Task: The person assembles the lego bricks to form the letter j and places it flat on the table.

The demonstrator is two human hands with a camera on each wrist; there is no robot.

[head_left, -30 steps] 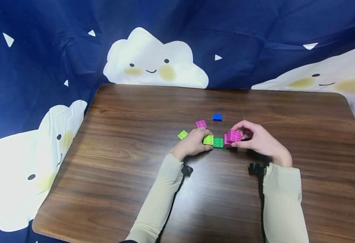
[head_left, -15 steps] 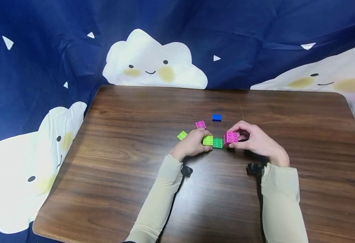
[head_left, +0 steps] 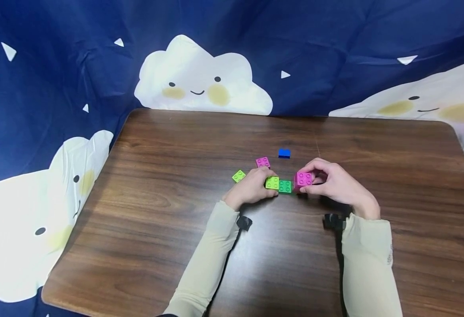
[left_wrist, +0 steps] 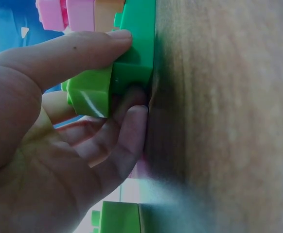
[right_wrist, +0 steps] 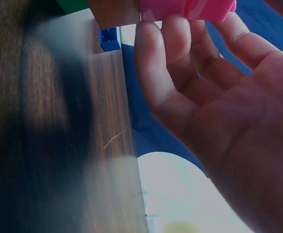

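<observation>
- Head: left hand (head_left: 251, 188) has the lime block (head_left: 272, 182) between thumb and fingers, gap narrow, about block-wide.
- Head: green block (head_left: 285, 186) under the lime one, its studs showing on the side toward the right hand (head_left: 340, 186).
- Head: right hand pinches the upper pink block (head_left: 304, 178), thumb on the near side, fingers on the far side. Narrow grip. Stack is just right of the green studs.
- Head: second lime block (head_left: 239, 176) sits just left of the left hand, partly covered. Loose pink block (head_left: 262, 162) just behind that hand. Blue block (head_left: 284, 153) farther back on the desk (head_left: 136, 198).
- Head: right sleeve (head_left: 368, 259) has a grey mark near the cuff, too small to read.
- Left wrist: thumb lies across lime and green, fingertips on the opposite side, down near the desk. Green rests on the desk, lime on its stud side.
- Left wrist: orange block (left_wrist: 109, 15) at the green studs, lower pink block (left_wrist: 80, 15) on it, upper pink outermost. Can't tell if orange is seated.
- Right wrist: fingertips touch the pink blocks by the orange/pink seam; thumb mostly out of frame.
</observation>
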